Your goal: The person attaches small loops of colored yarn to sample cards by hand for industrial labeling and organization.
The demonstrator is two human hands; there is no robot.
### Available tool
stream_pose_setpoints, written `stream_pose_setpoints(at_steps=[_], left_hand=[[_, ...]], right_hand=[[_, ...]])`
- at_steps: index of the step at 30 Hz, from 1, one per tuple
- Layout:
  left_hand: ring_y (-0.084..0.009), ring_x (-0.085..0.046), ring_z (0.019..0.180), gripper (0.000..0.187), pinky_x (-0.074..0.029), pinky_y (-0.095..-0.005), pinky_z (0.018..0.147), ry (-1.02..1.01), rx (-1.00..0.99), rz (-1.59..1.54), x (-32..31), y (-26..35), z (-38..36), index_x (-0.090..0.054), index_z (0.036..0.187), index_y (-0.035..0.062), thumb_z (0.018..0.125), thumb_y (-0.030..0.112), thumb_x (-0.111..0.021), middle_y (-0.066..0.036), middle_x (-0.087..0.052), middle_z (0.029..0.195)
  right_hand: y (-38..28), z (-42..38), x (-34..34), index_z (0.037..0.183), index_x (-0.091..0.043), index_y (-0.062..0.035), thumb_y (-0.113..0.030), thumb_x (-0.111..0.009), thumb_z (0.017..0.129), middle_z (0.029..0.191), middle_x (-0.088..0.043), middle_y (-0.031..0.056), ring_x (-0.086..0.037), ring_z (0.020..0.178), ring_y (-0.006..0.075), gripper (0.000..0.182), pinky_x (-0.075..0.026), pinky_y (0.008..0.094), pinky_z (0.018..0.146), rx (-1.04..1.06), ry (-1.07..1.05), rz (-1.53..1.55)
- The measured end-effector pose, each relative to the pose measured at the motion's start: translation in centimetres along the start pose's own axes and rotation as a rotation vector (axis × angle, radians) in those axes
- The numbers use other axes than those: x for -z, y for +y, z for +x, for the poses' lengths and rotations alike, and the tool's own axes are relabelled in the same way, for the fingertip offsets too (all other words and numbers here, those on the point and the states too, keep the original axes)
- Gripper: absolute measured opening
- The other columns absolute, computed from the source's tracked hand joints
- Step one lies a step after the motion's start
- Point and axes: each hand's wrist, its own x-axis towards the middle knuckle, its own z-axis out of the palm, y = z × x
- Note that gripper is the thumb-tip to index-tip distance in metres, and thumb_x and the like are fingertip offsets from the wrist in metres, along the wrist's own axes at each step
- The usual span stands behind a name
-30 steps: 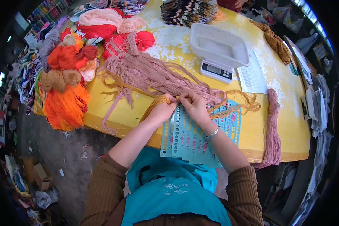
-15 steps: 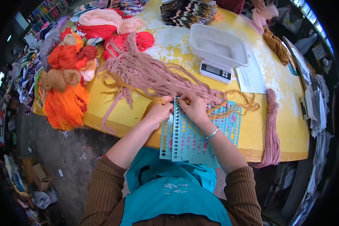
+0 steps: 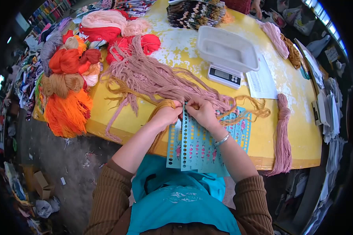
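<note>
Teal cards [image 3: 202,152] with punched holes and pink flower prints lie fanned out at the table's front edge. At their top left, my left hand [image 3: 166,115] is closed, with golden-brown thread [image 3: 161,135] looped over it and hanging below. My right hand [image 3: 200,111] pinches at the top of the front card, its fingertips close to my left ones. What lies between the fingertips is too small to tell. Just beyond both hands spreads a long heap of mauve-pink thread [image 3: 157,74]. More golden thread [image 3: 257,107] curls to the right of my right hand.
A white scale [image 3: 224,76] bears a clear plastic tray [image 3: 227,47], beside a printed sheet [image 3: 262,82]. A pink skein [image 3: 282,135] hangs over the front edge. Orange yarn [image 3: 68,113] and other skeins pile up left. Another person's hand [image 3: 257,8] shows at the far side.
A pale pink bundle that the other person held in the air now lies at the table's far right, and that person's hand has drawn back. My hands have barely moved.
</note>
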Motion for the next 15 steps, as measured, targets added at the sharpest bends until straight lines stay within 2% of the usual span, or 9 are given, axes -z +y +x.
stream_pose_setpoints(at_steps=[2,3,4,6,10,12,13,14,15], left_hand=[[-0.0124,-0.051,0.052,0.012,-0.04,-0.0299,0.049,0.101,-0.095,0.403,0.3,-0.7,0.6,-0.057,0.09,0.0053,0.092,0.015,-0.051,-0.005,-0.059,0.069],[-0.0124,-0.051,0.052,0.012,-0.04,-0.0299,0.049,0.102,-0.095,0.403,0.3,-0.6,0.3,-0.057,0.09,0.0053,0.092,0.015,-0.051,-0.005,-0.059,0.069],[-0.0134,-0.054,0.057,0.013,-0.043,-0.0316,0.055,0.152,-0.123,0.433,0.4,-0.6,-0.3,-0.056,0.088,0.0053,0.091,0.017,-0.051,-0.005,-0.06,0.069],[-0.0131,-0.058,0.065,0.012,-0.046,-0.032,0.062,0.218,-0.182,0.545,1.5,-0.6,-1.0,-0.055,0.087,0.0064,0.09,0.017,-0.051,-0.004,-0.061,0.069],[-0.0121,-0.058,0.066,0.012,-0.046,-0.0302,0.063,0.276,-0.183,0.464,2.7,-0.3,-2.3,-0.057,0.086,0.0066,0.09,0.017,-0.055,-0.002,-0.064,0.072],[-0.0109,-0.056,0.063,0.013,-0.044,-0.0287,0.059,0.279,-0.163,0.333,1.9,0.2,-2.7,-0.058,0.087,0.0063,0.091,0.018,-0.056,-0.002,-0.064,0.073],[-0.0096,-0.054,0.061,0.013,-0.042,-0.0272,0.056,0.278,-0.142,0.201,1.6,0.3,-2.8,-0.059,0.087,0.0059,0.092,0.018,-0.058,-0.002,-0.065,0.074],[-0.0096,-0.054,0.061,0.013,-0.042,-0.0272,0.056,0.274,-0.143,0.202,1.6,0.2,-2.6,-0.059,0.087,0.0059,0.092,0.018,-0.058,-0.002,-0.065,0.074],[-0.0062,-0.046,0.055,0.012,-0.034,-0.0231,0.049,0.26,-0.105,0.153,1.6,0.2,-2.4,-0.061,0.09,0.0073,0.092,0.019,-0.059,-0.001,-0.063,0.072]], right_hand=[[0.0,0.1,0.0,0.084,-0.064,-0.0015,-0.01,-0.068,0.078,0.069,-0.062,0.0068,-0.057,0.061,0.0138,0.011,-0.048,0.0294,0.061,-0.024,-0.011,-0.064],[-0.2,0.1,0.0,0.084,-0.064,-0.0019,-0.01,-0.068,0.078,0.068,-0.062,0.0064,-0.057,0.06,0.0137,0.011,-0.048,0.0294,0.06,-0.05,-0.023,-0.125],[-0.4,0.1,0.0,0.084,-0.064,-0.0019,-0.01,-0.068,0.078,0.068,-0.062,0.0064,-0.057,0.06,0.0137,0.011,-0.048,0.0294,0.06,-0.049,-0.023,-0.126],[-0.8,0.0,0.2,0.086,-0.064,-0.0019,-0.009,-0.07,0.079,0.068,-0.06,0.0011,-0.054,0.061,0.0069,0.011,-0.045,0.0247,0.056,-0.055,-0.069,-0.183],[-0.9,0.2,0.1,0.087,-0.065,-0.0023,-0.012,-0.071,0.079,0.068,-0.062,0.0031,-0.056,0.06,0.0089,0.014,-0.045,0.0259,0.056,-0.039,-0.085,-0.251],[-1.3,0.2,0.1,0.086,-0.066,-0.0033,-0.017,-0.072,0.076,0.067,-0.064,0.0078,-0.062,0.061,0.0191,0.018,-0.049,0.0329,0.059,-0.078,-0.085,-0.272],[-1.4,0.2,0.0,0.086,-0.066,-0.0033,-0.017,-0.072,0.076,0.067,-0.064,0.0078,-0.062,0.061,0.0191,0.018,-0.049,0.0329,0.059,-0.079,-0.084,-0.272],[-1.4,0.2,0.0,0.086,-0.065,-0.0036,-0.019,-0.072,0.076,0.068,-0.064,0.008,-0.063,0.062,0.0202,0.019,-0.049,0.0337,0.06,-0.074,-0.079,-0.279],[-1.5,0.1,0.0,0.085,-0.065,-0.0038,-0.021,-0.072,0.077,0.068,-0.064,0.0082,-0.064,0.063,0.0213,0.02,-0.05,0.0344,0.06,-0.068,-0.075,-0.287]])
